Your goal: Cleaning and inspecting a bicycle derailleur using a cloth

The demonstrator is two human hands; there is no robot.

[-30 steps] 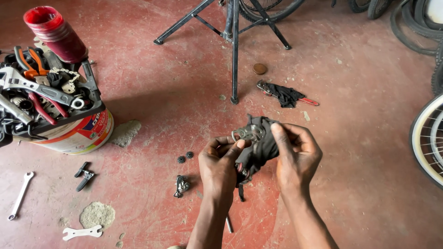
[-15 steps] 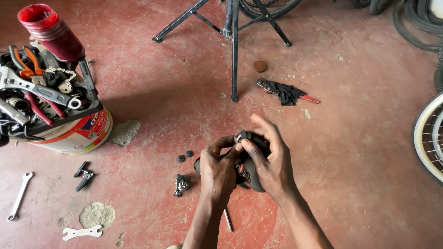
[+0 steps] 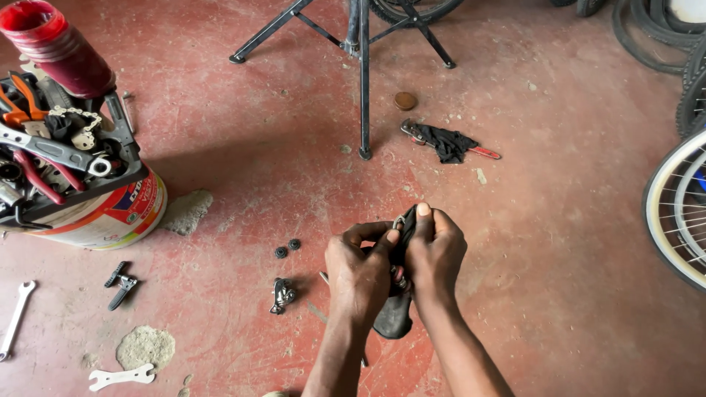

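Obs.: both hands are meeting low of frame centre, above the red concrete floor point(image 3: 559, 242). The left hand point(image 3: 359, 273) is closing its fingers around a small metal bicycle part point(image 3: 399, 278) wrapped in a dark rag point(image 3: 392, 317); the right hand point(image 3: 435, 254) is clamping the same bundle from the 3 o'clock side, thumb pointing up at 12 o'clock. The part itself is sitting between the two palms, mostly hidden; only bits of bright metal are showing, and its exact type cannot be told. The rag is hanging down toward 6 o'clock, below the wrists. At 9 o'clock from the hands, near them, a small metal component point(image 3: 282, 295) is lying on the floor, and just above it, toward 10 o'clock, two small black round pieces point(image 3: 287, 248) are sitting side by side. Further out at 9 o'clock, a black clip-like piece point(image 3: 120, 284) is lying well apart. At 8 o'clock a flat white spanner point(image 3: 121, 377) is resting beside a patch of grey cement point(image 3: 145, 346). At 10 o'clock, far, a paint bucket point(image 3: 110, 217) is carrying a tray of tools point(image 3: 59, 158). At 12 o'clock a black repair stand point(image 3: 363, 81) is standing upright; at 1 o'clock a red-handled tool point(image 3: 485, 153) is lying under a black cloth point(image 3: 447, 142). At 3 o'clock a wheel rim point(image 3: 665, 213) is cutting the edge.
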